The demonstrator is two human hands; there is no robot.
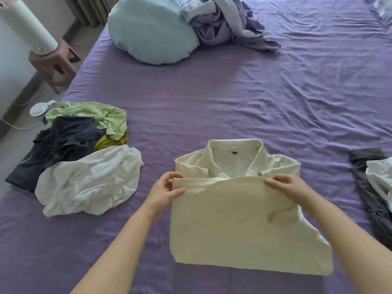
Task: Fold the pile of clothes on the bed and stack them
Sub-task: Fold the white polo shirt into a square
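A cream collared shirt [237, 221] lies on the purple bed [212, 98] in front of me, its lower half doubled up toward the collar. My left hand [164, 190] pinches the left corner of that folded edge. My right hand [285, 186] grips the right corner of the same edge. To the left sits the unfolded pile: a white garment [89, 181], a dark grey one [61, 143], a light green one [95, 116] and a bit of mustard cloth [110, 142].
At the right edge lie a dark grey garment [369, 187] with a white one [381, 177] on it. A pale blue pillow [152, 30] and a crumpled lilac blanket [227, 22] sit at the head. A pink stool [53, 64] stands off the left side.
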